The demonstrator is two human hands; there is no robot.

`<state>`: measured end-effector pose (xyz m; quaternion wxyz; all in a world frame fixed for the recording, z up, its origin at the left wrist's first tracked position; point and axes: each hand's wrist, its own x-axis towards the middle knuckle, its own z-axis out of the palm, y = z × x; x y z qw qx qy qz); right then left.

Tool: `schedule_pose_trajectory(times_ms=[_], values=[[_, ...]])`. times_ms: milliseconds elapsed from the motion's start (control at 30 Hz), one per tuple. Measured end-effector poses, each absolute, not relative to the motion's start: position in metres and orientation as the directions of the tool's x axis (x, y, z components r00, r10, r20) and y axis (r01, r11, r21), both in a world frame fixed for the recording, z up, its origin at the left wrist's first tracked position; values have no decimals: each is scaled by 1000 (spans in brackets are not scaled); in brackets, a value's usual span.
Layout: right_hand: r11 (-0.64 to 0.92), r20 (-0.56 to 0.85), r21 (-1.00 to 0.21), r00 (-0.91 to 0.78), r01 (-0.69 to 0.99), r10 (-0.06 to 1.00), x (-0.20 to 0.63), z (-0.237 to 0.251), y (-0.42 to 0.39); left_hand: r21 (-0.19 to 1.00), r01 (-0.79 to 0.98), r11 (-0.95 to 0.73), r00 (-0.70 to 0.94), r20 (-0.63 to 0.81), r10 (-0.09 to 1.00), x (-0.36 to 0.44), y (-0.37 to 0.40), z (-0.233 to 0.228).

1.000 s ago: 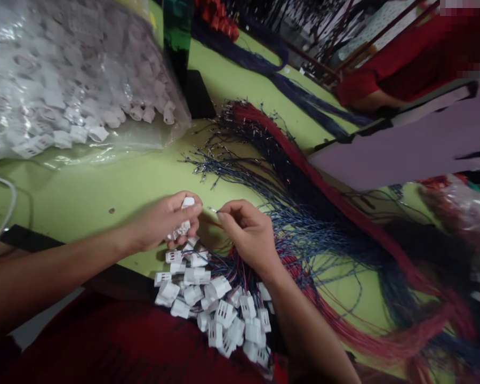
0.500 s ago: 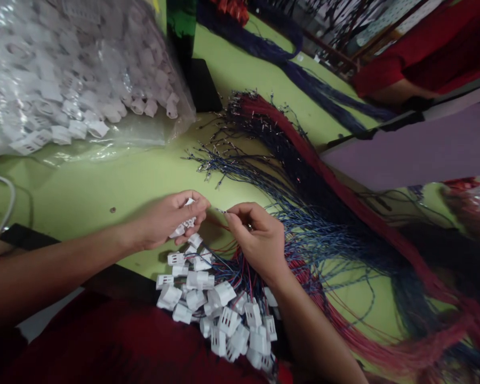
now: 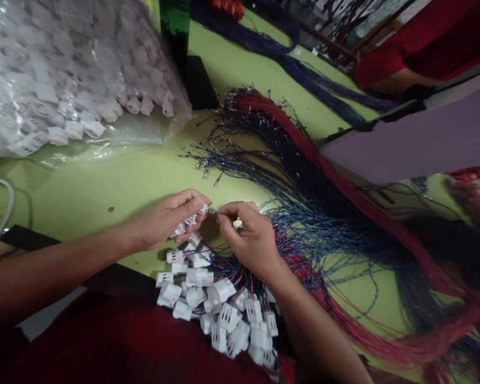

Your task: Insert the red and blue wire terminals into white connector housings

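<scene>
White plastic connector housings [image 3: 190, 219] fill my left hand [image 3: 180, 213], whose fingers are closed round them; one housing sticks out at the thumb tip. Close by on the right, my right hand [image 3: 250, 232] pinches a thin wire [image 3: 213, 213] near its end. The wire's tip is at the housing; whether it is inside I cannot tell. Below both hands lies a pile of white connectors [image 3: 220, 293] with red and blue wires running out of them. Blue wires [image 3: 324, 229] spread out to the right of my right hand.
A clear bag of white housings [image 3: 76, 80] stands at the upper left. Red wire bundles [image 3: 304, 144] cross the green table [image 3: 84, 186]. A purple panel [image 3: 412, 146] is at the right, with a person's red sleeve [image 3: 384, 64] beyond. A white cable [image 3: 11, 205] lies far left.
My right hand has moved left, bringing the wire's end up to the housing. My left thumb has shifted, and a housing now shows at its tip.
</scene>
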<state>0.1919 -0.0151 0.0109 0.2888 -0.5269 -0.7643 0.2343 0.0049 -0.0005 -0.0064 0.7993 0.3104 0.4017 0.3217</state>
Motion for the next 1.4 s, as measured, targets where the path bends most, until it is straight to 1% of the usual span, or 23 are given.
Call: schedule_pose_trajectory(times_ms=[67,167,300,467,600,633,667,733,767,800,833,867,900,1000,1033,1100,1167,1200,1233,1267,1333,1367,1400], values=[[356,214,-632,-286,689,934,192,10,-15,746,-251,616,467,-464,753,5,0,-7],[383,199,-583,-332,716,922,189,11,-13,748,-212,630,472,-486,736,6,0,-9],[436,180,-580,-414,688,892,185,12,-12,770,-149,620,482,-491,726,7,-3,-11],[364,139,-561,-350,743,927,183,15,-17,787,-150,599,448,-486,750,8,-6,-10],[369,125,-586,-369,722,921,195,14,-6,797,-137,588,443,-481,757,9,-5,-10],[350,130,-554,-337,755,932,202,12,2,794,-148,590,436,-483,759,8,-3,-11],[310,135,-491,-281,814,950,211,9,11,790,-161,592,429,-484,763,8,-2,-11],[172,154,-282,-133,944,979,230,0,33,785,-179,593,426,-481,766,7,1,-13],[117,150,-190,-89,975,985,240,-4,42,782,-182,596,428,-482,764,7,2,-13],[94,147,-127,-75,987,986,249,-7,49,778,-183,600,432,-485,761,7,3,-14],[91,150,-105,-75,990,986,257,-8,54,774,-184,606,435,-488,757,7,4,-14],[96,168,-130,-73,987,983,262,-8,55,770,-187,610,435,-492,754,7,4,-13],[98,199,-191,-59,977,978,266,-5,53,766,-192,614,433,-495,753,7,4,-13],[108,278,-420,14,901,961,257,16,36,759,-197,621,437,-499,748,7,4,-11],[144,282,-472,-6,870,960,249,25,29,761,-190,621,443,-498,746,7,4,-10],[271,269,-516,-147,813,952,227,40,17,776,-168,608,467,-481,742,7,3,-9],[399,224,-527,-330,750,917,206,45,15,794,-159,587,491,-452,745,7,3,-9],[422,204,-525,-372,739,905,199,45,19,795,-160,585,493,-449,745,7,3,-9],[414,186,-517,-373,749,909,197,43,24,788,-167,593,485,-457,745,7,3,-9],[369,172,-500,-327,784,929,198,40,31,774,-176,609,473,-476,742,7,2,-9],[210,162,-472,-150,856,975,210,37,45,743,-186,643,451,-518,727,6,3,-9],[141,166,-484,-67,864,984,217,37,50,734,-180,655,452,-530,718,6,3,-8],[109,175,-526,-18,843,984,224,38,53,731,-173,660,460,-532,710,6,4,-8]])
